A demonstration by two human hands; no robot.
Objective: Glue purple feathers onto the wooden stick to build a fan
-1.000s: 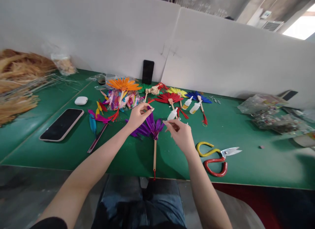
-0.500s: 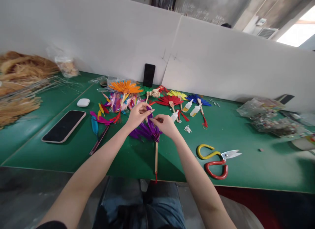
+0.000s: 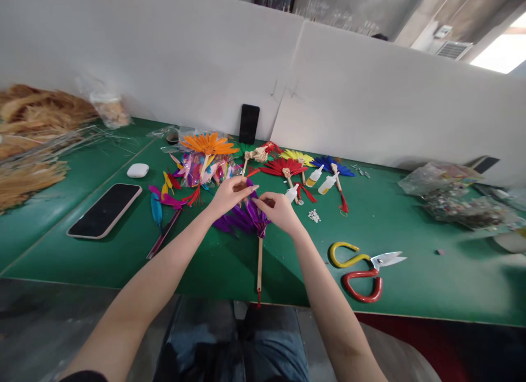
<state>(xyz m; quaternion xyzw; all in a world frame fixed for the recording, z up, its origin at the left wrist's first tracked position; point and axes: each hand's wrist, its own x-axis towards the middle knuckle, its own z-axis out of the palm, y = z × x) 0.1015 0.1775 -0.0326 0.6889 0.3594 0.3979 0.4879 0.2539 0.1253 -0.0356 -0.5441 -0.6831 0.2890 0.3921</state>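
Note:
A purple fan (image 3: 259, 224) with a flat wooden handle lies on the green table, its handle toward me and a red cord at the end. My left hand (image 3: 232, 195) pinches the tip of one upright purple blade of the fan. Lower on that same blade, the fingers of my right hand (image 3: 279, 209) are closed on its right edge. Other purple blades spread to the left beneath my left hand. Just beyond my right hand stand small white glue bottles (image 3: 327, 184), one partly hidden by it. A pile of small white beads (image 3: 314, 216) lies to its right.
Finished-looking fans in orange (image 3: 209, 145), red (image 3: 286, 168) and blue (image 3: 332, 164) lie at the back. Scissors (image 3: 367, 269) with yellow and red handles lie right. A phone (image 3: 106, 211), an earbud case (image 3: 137, 170) and loose feathers (image 3: 156, 209) are left; bagged beads (image 3: 456, 193) lie far right.
Both hands keep their pinch on the purple blade, with only slight shifts of the fingers. The whole view has moved a little.

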